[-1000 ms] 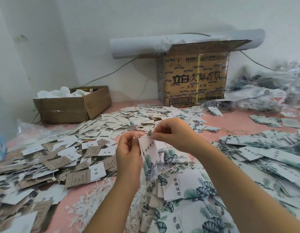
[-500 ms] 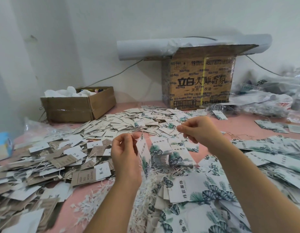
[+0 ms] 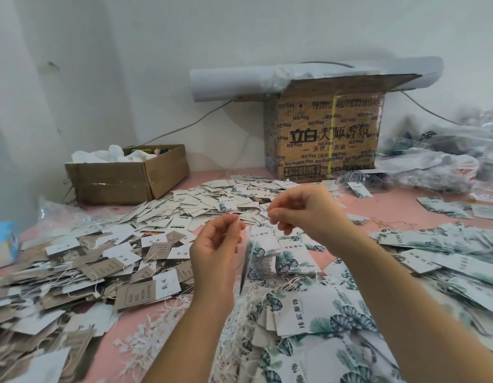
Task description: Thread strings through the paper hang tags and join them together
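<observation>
Watching from my end, I see the pink table [image 3: 392,205] covered almost edge to edge, with a tall printed carton [image 3: 325,134] against the back wall and a white paper roll [image 3: 231,81] lying across its top. A low cardboard box [image 3: 123,181] sits at the back left. Leaf-print tags [image 3: 317,313] are heaped along the near and right side, while brown and white tags [image 3: 101,266] spread over the left and run up into a mound at the centre back. A tangle of loose white strings [image 3: 145,335] lies on the near table between the two heaps. Both hands are raised above the middle of the table, near each other but apart. The left hand [image 3: 216,252] is lower and closer to me, palm turned inward, with its thumb and forefinger pinched together at the top and the other fingers loosely curled. The hang tag [image 3: 251,252] dangles just below and to the right of that pinch, nearly edge-on and blurred, so it hangs between the two wrists and over the leaf-print heap. The right hand [image 3: 303,214] is higher and further back, its fingers curled and its thumb and forefinger tips pressed together, pointing towards the left hand. Any thread in that pinch is too fine for me to see, so I cannot tell what it has hold of.
</observation>
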`<state>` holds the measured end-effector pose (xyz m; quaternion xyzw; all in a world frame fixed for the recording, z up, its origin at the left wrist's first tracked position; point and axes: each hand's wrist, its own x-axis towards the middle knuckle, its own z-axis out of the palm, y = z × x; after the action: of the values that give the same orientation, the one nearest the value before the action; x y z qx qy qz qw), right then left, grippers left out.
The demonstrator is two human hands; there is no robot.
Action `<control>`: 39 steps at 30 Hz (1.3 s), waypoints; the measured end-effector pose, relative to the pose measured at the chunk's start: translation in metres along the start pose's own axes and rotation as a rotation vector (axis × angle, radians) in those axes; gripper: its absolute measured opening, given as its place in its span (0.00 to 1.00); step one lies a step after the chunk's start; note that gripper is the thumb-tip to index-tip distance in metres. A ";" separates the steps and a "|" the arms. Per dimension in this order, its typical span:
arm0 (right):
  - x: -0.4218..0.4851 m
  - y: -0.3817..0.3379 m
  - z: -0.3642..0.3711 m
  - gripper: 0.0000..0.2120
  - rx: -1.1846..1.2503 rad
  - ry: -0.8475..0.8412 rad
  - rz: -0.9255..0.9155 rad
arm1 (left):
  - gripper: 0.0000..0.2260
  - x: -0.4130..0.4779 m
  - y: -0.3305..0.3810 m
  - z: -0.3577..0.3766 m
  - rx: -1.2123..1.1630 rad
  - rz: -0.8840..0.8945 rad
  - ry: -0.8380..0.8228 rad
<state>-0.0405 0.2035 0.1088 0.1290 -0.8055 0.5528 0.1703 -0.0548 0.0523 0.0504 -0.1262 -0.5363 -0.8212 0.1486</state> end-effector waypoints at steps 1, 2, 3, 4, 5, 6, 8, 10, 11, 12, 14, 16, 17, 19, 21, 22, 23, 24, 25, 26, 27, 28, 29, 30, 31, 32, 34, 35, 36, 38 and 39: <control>-0.001 -0.002 0.004 0.08 -0.041 -0.028 -0.015 | 0.06 -0.001 0.000 0.001 0.010 0.011 -0.022; -0.002 -0.004 0.007 0.08 -0.079 -0.052 -0.031 | 0.06 -0.002 0.001 0.002 0.017 0.018 -0.040; -0.002 -0.006 0.011 0.08 -0.112 -0.072 -0.051 | 0.06 -0.003 0.001 0.004 0.024 0.024 -0.054; -0.003 -0.008 0.014 0.09 -0.140 -0.087 -0.071 | 0.06 -0.004 0.001 0.005 0.035 0.028 -0.070; -0.004 -0.009 0.016 0.09 -0.160 -0.098 -0.088 | 0.07 -0.005 0.001 0.006 0.049 0.033 -0.085; -0.004 -0.009 0.017 0.10 -0.174 -0.104 -0.099 | 0.07 -0.006 0.001 0.007 0.063 0.039 -0.098; -0.004 -0.010 0.017 0.09 -0.194 -0.106 -0.105 | 0.08 -0.006 0.001 0.007 0.077 0.049 -0.118; -0.004 -0.010 0.016 0.08 -0.204 -0.099 -0.103 | 0.07 -0.006 0.001 0.007 0.075 0.055 -0.140; -0.004 -0.009 0.016 0.08 -0.200 -0.091 -0.101 | 0.07 -0.007 0.001 0.007 0.073 0.055 -0.154; -0.003 -0.009 0.016 0.08 -0.192 -0.084 -0.100 | 0.07 -0.007 0.000 0.007 0.070 0.054 -0.169; -0.003 -0.009 0.016 0.09 -0.188 -0.089 -0.100 | 0.09 -0.008 0.000 0.008 0.068 0.054 -0.199; -0.004 -0.009 0.015 0.10 -0.188 -0.117 -0.095 | 0.09 -0.009 -0.001 0.008 0.076 0.061 -0.217; -0.004 -0.009 0.015 0.10 -0.179 -0.135 -0.088 | 0.10 -0.009 -0.001 0.008 0.080 0.063 -0.217; -0.004 -0.009 0.013 0.11 -0.160 -0.160 -0.071 | 0.10 -0.010 -0.002 0.008 0.081 0.065 -0.208; -0.003 -0.008 0.013 0.11 -0.140 -0.167 -0.054 | 0.10 -0.010 -0.003 0.008 0.081 0.067 -0.198; -0.004 -0.007 0.012 0.11 -0.126 -0.170 -0.046 | 0.09 -0.010 -0.004 0.008 0.084 0.070 -0.195; -0.004 -0.007 0.012 0.11 -0.112 -0.173 -0.038 | 0.09 -0.010 -0.004 0.008 0.086 0.073 -0.194; -0.004 -0.006 0.012 0.10 -0.099 -0.176 -0.031 | 0.09 -0.010 -0.004 0.008 0.089 0.077 -0.196; -0.004 -0.005 0.012 0.10 -0.088 -0.178 -0.024 | 0.09 -0.010 -0.004 0.008 0.092 0.082 -0.198; -0.004 -0.005 0.012 0.10 -0.078 -0.177 -0.016 | 0.09 -0.010 -0.004 0.008 0.096 0.086 -0.200; -0.004 -0.004 0.012 0.10 -0.067 -0.174 -0.007 | 0.09 -0.010 -0.005 0.008 0.101 0.089 -0.202; -0.004 -0.003 0.012 0.10 -0.055 -0.170 0.001 | 0.09 -0.010 -0.005 0.008 0.106 0.093 -0.202; -0.004 -0.002 0.012 0.09 -0.041 -0.166 0.008 | 0.09 -0.010 -0.006 0.008 0.112 0.097 -0.203; -0.003 -0.002 0.012 0.08 -0.026 -0.164 0.016 | 0.09 -0.010 -0.006 0.007 0.118 0.103 -0.203; -0.003 -0.001 0.012 0.07 -0.011 -0.161 0.026 | 0.09 -0.010 -0.007 0.007 0.124 0.109 -0.203; -0.003 -0.001 0.012 0.06 0.005 -0.156 0.038 | 0.10 -0.010 -0.007 0.007 0.131 0.114 -0.202; -0.003 0.000 0.011 0.06 0.020 -0.150 0.061 | 0.10 -0.010 -0.009 0.006 0.141 0.121 -0.199; -0.003 0.001 0.011 0.06 0.018 -0.149 0.070 | 0.11 -0.010 -0.009 0.006 0.145 0.122 -0.199; -0.003 0.001 0.011 0.06 0.012 -0.150 0.078 | 0.11 -0.010 -0.010 0.005 0.149 0.122 -0.199; -0.002 0.002 0.010 0.06 0.004 -0.151 0.092 | 0.11 -0.010 -0.011 0.005 0.158 0.126 -0.199; -0.002 0.002 0.009 0.05 0.003 -0.152 0.099 | 0.12 -0.011 -0.012 0.006 0.161 0.130 -0.197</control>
<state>-0.0407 0.1955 0.1030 0.1310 -0.8207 0.5502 0.0809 -0.0491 0.0632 0.0385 -0.2281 -0.6033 -0.7478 0.1577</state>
